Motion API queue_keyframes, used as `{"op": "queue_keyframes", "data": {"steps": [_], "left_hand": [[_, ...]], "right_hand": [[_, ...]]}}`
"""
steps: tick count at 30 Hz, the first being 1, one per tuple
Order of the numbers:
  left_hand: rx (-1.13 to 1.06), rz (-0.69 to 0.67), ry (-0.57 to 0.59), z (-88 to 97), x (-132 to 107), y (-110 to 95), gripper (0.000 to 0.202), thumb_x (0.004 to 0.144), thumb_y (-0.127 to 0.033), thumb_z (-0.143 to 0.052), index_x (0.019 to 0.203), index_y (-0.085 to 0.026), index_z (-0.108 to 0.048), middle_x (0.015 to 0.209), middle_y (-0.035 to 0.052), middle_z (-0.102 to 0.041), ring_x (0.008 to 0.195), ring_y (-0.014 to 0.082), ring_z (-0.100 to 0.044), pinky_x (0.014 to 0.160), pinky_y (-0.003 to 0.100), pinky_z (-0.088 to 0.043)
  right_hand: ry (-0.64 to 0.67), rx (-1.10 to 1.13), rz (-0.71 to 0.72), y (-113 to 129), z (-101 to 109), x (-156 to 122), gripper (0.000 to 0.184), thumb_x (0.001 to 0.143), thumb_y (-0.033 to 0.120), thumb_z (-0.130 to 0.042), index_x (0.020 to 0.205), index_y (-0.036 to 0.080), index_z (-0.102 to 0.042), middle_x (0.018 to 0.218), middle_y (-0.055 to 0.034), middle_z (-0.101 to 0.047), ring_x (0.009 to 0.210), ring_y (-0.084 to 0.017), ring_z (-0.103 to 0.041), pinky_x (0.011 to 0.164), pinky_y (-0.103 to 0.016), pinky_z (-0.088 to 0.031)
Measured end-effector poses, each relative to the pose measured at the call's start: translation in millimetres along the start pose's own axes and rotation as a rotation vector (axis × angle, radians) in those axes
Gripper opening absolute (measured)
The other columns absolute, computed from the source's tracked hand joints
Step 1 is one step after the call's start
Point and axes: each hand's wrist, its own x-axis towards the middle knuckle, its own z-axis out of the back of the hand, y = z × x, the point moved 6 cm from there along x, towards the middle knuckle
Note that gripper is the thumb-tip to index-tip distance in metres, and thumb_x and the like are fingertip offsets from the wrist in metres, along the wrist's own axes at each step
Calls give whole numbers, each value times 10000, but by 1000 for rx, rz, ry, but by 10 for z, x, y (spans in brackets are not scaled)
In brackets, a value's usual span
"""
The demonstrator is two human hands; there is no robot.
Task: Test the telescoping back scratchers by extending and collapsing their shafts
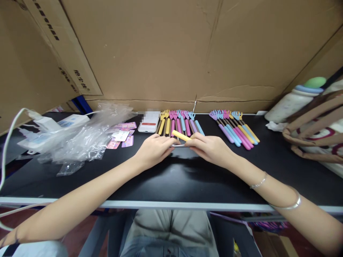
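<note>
My left hand point(155, 149) and my right hand point(211, 147) meet above the middle of the black table, fingers closed in a pinch. A thin silvery rod point(179, 145) spans the gap between their fingertips. Just above it, a yellow handle point(181, 135) sticks out at a slant from the fingers of my right hand. Whether rod and handle are joined is hidden by the fingers. Behind my hands lies a row of back scratchers point(183, 125) with yellow, pink, blue and purple claw heads. Another group of back scratchers point(235, 130) fans out to the right.
Crumpled clear plastic bags point(88, 135) and a white power strip point(66, 121) lie at left. Small printed cards point(128, 141) and a white phone-like device point(149, 122) sit nearby. At right are a bottle point(292, 103) and a brown-handled bag point(300, 142). Cardboard point(160, 53) walls the back.
</note>
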Motion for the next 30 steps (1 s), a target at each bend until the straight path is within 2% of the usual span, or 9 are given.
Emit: {"op": "queue_keyframes", "data": {"steps": [4,9,11,15,19,21,26,30], "left_hand": [[50,24,-1,12,-6,2,175,931,-231,-426,1007,-235,-584,914,-23,-711,790,138,-655,679,277,-381],[56,50,-2,38,-11,42,173,925,-231,-442,1012,-237,-592,969,-18,-719,813,139,-664,696,276,-400],[72,55,-2,46,-20,76,178,931,-238,-443,1028,-244,-591,970,-19,-719,796,143,-665,693,281,-406],[97,58,6,64,-34,139,177,936,-249,-460,1058,-259,-587,981,-32,-715,815,147,-670,683,276,-413],[137,67,-44,156,-24,172,162,928,-242,-483,1030,-244,-608,957,-27,-726,818,155,-680,675,266,-427],[154,83,-50,208,-15,190,158,922,-247,-492,1013,-238,-621,936,-23,-731,808,160,-684,667,264,-437],[183,142,17,293,1,260,174,905,-249,-505,1023,-247,-632,949,-17,-731,790,171,-686,631,257,-443],[213,184,55,320,1,306,191,910,-274,-488,1026,-262,-639,920,-12,-732,764,174,-682,580,243,-421]], "right_hand": [[-18,108,12,-43,64,15,213,953,280,-400,996,193,-590,881,-44,-639,752,-121,-597,638,-223,-405],[-70,138,-65,-188,214,7,204,935,251,-412,980,200,-605,860,-49,-677,756,-148,-614,667,-256,-428],[-71,145,-129,-292,259,-14,213,928,259,-433,1043,212,-606,906,-44,-691,782,-153,-626,689,-263,-437],[-24,187,-230,-508,280,-68,309,930,283,-444,1219,237,-543,1127,-44,-667,945,-173,-635,803,-286,-455],[31,191,-246,-653,247,-103,332,940,265,-402,1239,226,-543,1184,-58,-649,1031,-196,-615,856,-320,-451],[61,185,-242,-695,228,-116,314,940,271,-394,1192,221,-575,1141,-63,-664,1011,-201,-616,838,-325,-451],[170,172,-279,-789,205,-185,259,906,348,-461,1076,228,-615,950,-40,-686,803,-177,-614,707,-293,-435],[210,176,-312,-850,215,-239,247,897,374,-463,1028,231,-616,900,-34,-679,739,-163,-593,640,-267,-406]]}}
